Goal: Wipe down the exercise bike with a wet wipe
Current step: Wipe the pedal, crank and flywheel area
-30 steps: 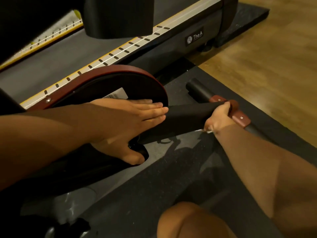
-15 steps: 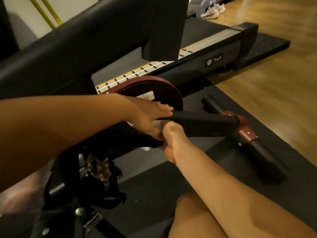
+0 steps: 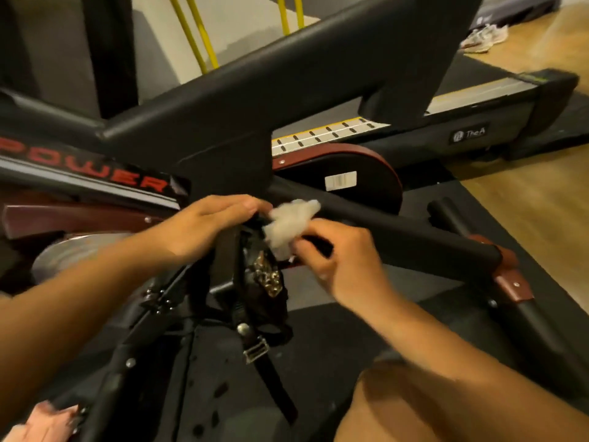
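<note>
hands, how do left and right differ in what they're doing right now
The left hand curls over the top of the black pedal; the right hand pinches the crumpled white wet wipe. The left hand's fingers point right, the right hand's point left. Both are bare.

The right grip (image 3: 344, 260) has been drawn back from the red end bracket (image 3: 510, 279) along the black frame tube (image 3: 398, 237) to just beside the pedal (image 3: 251, 275). The wet wipe (image 3: 288, 223) pinched in it, barely seen before, is now exposed as a crumpled wad. The left grip (image 3: 204, 224) has been taken off the flywheel cover (image 3: 360, 173); its fingers, straight before, are now curled over the pedal's top.
</note>
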Demonstrator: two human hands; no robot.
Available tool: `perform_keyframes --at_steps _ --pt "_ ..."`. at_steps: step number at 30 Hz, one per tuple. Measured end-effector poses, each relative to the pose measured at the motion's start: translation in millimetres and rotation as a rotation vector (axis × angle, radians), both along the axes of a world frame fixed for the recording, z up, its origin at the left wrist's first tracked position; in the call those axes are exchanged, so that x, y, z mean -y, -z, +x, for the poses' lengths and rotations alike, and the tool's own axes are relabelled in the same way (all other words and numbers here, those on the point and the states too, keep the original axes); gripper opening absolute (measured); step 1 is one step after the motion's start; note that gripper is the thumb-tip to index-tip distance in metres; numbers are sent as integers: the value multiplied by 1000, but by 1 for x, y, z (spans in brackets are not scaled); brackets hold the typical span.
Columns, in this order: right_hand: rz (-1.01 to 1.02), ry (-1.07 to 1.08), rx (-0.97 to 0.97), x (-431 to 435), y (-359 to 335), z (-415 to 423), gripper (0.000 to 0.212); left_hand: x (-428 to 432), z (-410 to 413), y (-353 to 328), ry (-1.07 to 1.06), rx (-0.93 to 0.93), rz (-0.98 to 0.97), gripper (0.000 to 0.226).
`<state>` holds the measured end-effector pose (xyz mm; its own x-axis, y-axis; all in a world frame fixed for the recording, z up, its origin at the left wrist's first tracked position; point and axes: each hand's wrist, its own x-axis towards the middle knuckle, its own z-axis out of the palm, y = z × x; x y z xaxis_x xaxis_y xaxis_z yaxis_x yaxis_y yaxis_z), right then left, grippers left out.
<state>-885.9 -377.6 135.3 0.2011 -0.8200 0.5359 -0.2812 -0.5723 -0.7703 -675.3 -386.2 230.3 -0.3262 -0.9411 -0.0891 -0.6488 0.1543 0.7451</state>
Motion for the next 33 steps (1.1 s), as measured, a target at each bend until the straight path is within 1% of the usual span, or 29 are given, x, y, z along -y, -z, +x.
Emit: perform_keyframes --at_steps 1,3,4,6,8,11,13,15,17,18,20,23,25,26,28,30,32,33 --pt "-6 48 -73 6 9 -16 7 -5 -3 3 -52 -66 40 45" --pt "39 65 -275 14 19 -40 13 -14 -7 6 -139 -145 131 49" --pt "70 35 -361 16 17 -45 15 -17 -8 7 -163 -174 176 51" --pt "54 -59 -434 17 4 -33 21 -22 -11 4 -232 -267 279 50" --pt "54 -176 -386 18 -21 -4 26 -25 -16 0 -304 -307 332 47" --pt "96 -280 -246 25 -43 25 36 -24 -20 -9 -277 -156 252 45" --pt "118 -283 -246 30 -26 14 31 -22 -21 -10 -280 -126 257 46" --pt "167 -200 -321 30 5 -14 27 -21 -19 -9 -288 -134 290 48" --pt "244 -123 -389 28 21 -35 33 -19 -15 -6 -248 -116 266 46" --pt "248 -118 -405 29 21 -37 33 -19 -14 -6 -216 -100 251 46" --pt "193 -185 -348 31 3 -19 29 -14 -10 -5 -150 -60 214 49" --pt "146 -263 -199 26 -27 19 30 -13 -5 -3 -129 -61 189 51" --pt "155 -241 -198 24 -18 17 29 -12 -5 -1 -108 -52 196 54" --pt "174 -205 -243 24 -3 7 29 -11 -4 0 -105 -57 209 53" --pt "172 -52 -371 25 29 -23 34 -11 -3 -1 -111 -68 236 47" --pt "106 75 -444 26 50 -44 38 -11 -4 -4 -102 -71 246 45" --pt "94 78 -438 24 58 -42 37 -12 -6 -5 -88 -85 270 45" --pt "105 87 -396 20 60 -37 37 -12 -5 -5 -90 -94 291 46"
